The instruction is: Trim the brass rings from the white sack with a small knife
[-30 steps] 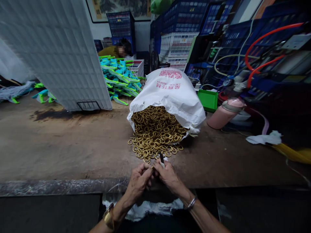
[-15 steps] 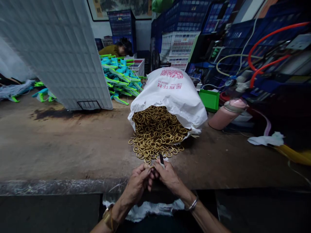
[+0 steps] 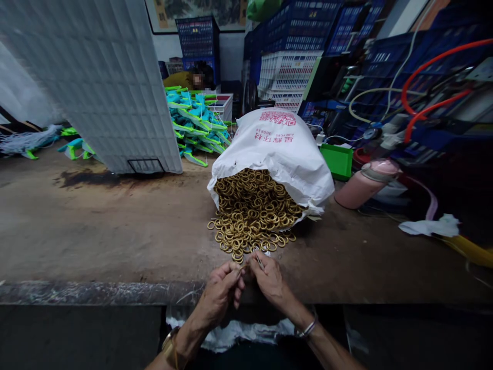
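Observation:
Between my two hands, close to the table's front edge, a gold ring (image 3: 244,267) is pinched in the fingertips of my left hand (image 3: 221,288). My right hand (image 3: 270,282) is closed around a thin knife-like tool (image 3: 259,262), seen almost edge-on, with its fingertips beside the ring. Whether the tool touches the ring I cannot tell. Just beyond my hands, a heap of gold rings (image 3: 246,231) spills from the mouth of a white woven sack (image 3: 277,144) lying on its side.
A tall pale ribbed panel (image 3: 127,92) stands at left on the wooden table (image 3: 115,231). Behind it are teal and green pieces (image 3: 198,123) and a person in a mustard top (image 3: 179,79). To the right are a green tray (image 3: 336,160), a pink bottle (image 3: 365,184) and red hoses (image 3: 419,115).
The tool in my right hand has turned from showing its dark flat face to nearly edge-on. My left hand keeps its pinch on the ring. The whole view has shifted slightly.

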The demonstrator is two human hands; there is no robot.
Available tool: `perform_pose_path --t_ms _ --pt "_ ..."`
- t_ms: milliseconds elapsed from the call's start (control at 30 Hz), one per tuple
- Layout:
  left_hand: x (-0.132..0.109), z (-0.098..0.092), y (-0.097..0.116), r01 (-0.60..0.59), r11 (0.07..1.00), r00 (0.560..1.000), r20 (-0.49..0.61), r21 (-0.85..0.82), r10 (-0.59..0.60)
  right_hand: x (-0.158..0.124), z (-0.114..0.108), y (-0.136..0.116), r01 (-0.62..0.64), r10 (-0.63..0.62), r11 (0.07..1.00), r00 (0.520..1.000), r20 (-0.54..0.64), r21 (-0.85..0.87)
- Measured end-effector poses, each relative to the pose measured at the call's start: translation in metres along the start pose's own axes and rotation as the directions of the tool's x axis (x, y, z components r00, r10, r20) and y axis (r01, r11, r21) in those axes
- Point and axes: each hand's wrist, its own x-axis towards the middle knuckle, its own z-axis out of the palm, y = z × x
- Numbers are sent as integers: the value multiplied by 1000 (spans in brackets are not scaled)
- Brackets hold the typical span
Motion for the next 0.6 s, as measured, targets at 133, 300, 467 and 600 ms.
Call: perform_pose_path --t_ms 133,300,467,600 --pt "0 -1 -1 -50 999 998 -29 15 51 -7 -3 5 -13 20 935 1000 16 -354" --pt "2 -3 -3 -85 988 995 -40 128 91 -17 1 4 149 -102 853 987 121 -499" --pt "-1 -4 -3 -100 969 993 -33 225 110 -17 6 4 156 -88 843 984 154 -515" --pt "-1 -4 -5 -126 956 989 -42 266 142 -17 6 1 140 -55 825 984 169 -547"
